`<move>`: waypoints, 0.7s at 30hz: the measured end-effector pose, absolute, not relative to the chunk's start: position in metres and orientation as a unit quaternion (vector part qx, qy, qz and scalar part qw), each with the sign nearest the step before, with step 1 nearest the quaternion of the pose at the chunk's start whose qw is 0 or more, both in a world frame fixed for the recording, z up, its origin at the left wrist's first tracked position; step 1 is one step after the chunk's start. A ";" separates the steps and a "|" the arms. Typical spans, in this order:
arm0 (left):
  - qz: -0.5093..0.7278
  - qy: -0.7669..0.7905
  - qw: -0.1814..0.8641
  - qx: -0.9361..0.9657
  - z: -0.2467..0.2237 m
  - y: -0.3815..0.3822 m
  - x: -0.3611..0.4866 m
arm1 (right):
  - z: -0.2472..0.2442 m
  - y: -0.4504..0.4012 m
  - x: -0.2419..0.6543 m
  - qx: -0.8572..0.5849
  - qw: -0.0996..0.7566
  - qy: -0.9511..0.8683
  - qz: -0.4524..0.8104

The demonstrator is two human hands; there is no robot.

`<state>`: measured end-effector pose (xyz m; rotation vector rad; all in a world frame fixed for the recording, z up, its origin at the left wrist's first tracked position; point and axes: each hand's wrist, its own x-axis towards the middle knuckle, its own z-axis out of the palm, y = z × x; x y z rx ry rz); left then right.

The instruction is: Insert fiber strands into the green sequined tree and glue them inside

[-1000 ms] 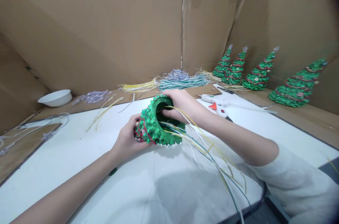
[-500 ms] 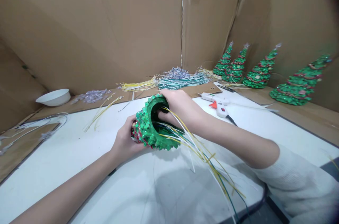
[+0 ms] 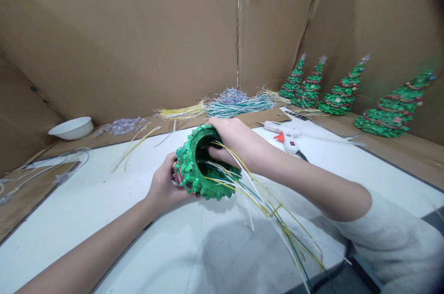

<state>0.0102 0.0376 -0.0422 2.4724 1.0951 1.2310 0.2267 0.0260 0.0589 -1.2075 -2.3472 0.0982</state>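
Note:
A green glittery Christmas tree figure [image 3: 188, 166] lies tipped on its side, its hollow round base facing me. My left hand [image 3: 165, 184] is wrapped around its body from the left. At the base, my right hand [image 3: 233, 142] grips the rim, thumb inside the hollow and the other fingers over the far outer side, mostly hidden. A loose bunch of yellow, white and green wires [image 3: 277, 213] runs out of the opening and hangs toward the lower right. Their inner ends are hidden in the tree.
A white glue gun [image 3: 286, 135] with an orange trigger lies behind my right forearm. Several finished trees [image 3: 342, 90] stand along the right. Bundles of yellow wire [image 3: 183, 111] and green-white wire [image 3: 239, 106] lie at the back. A white bowl [image 3: 72, 128] stands at the left, near clear plastic pieces [image 3: 123, 126].
The tree's base has shifted very slightly left and down in both hands. The hanging wires have swung a little. Both grips look the same.

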 end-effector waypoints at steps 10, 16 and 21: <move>0.408 0.369 0.087 0.831 -0.043 0.037 0.009 | 0.068 0.021 0.231 -0.417 0.239 -0.873 0.082; 0.410 0.359 0.073 0.835 -0.043 0.037 0.010 | 0.080 0.018 0.238 -0.421 0.180 -0.884 0.094; 0.396 0.403 0.112 0.818 -0.046 0.038 0.008 | 0.099 0.012 0.259 -0.395 0.180 -0.888 0.151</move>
